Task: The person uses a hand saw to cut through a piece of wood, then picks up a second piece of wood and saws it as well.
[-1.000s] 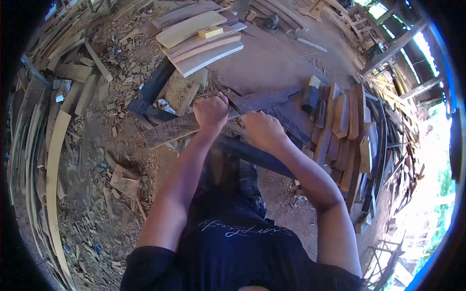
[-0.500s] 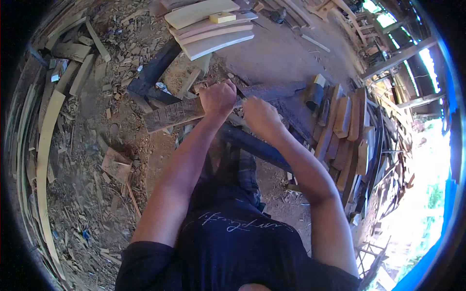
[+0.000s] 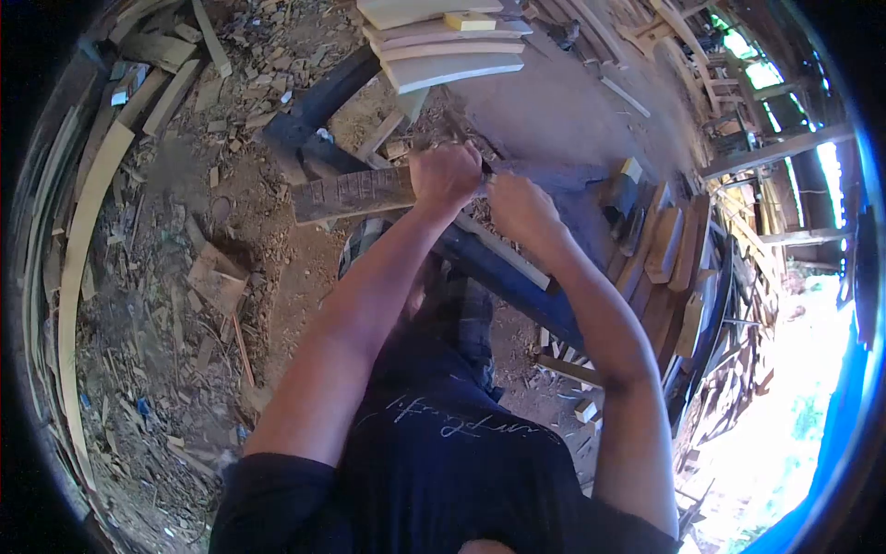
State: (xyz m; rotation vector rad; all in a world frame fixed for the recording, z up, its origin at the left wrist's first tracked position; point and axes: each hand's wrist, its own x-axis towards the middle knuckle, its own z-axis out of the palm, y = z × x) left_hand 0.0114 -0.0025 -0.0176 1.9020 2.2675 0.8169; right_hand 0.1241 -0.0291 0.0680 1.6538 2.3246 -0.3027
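Note:
A dark, rough wooden board [image 3: 355, 195] with marks along its face lies across the work spot in front of me. My left hand [image 3: 447, 175] is closed over the board, on something I cannot make out. Close to its right, my right hand [image 3: 526, 210] is closed too, and what it grips is hidden. A small dark piece shows between the two hands. Beneath my forearms runs a dark beam [image 3: 503, 277] with a thin wooden strip along it.
Pale curved boards [image 3: 452, 72] are stacked at the top with a yellow block [image 3: 469, 20] on them. Several wood blocks [image 3: 664, 245] lie at the right. Scraps and chips cover the ground at left, beside a long curved strip [image 3: 78, 268].
The whole view has shifted, so the boards and blocks appear farther right. Both hands stay closed over the board, and my right hand appears nearer to my left.

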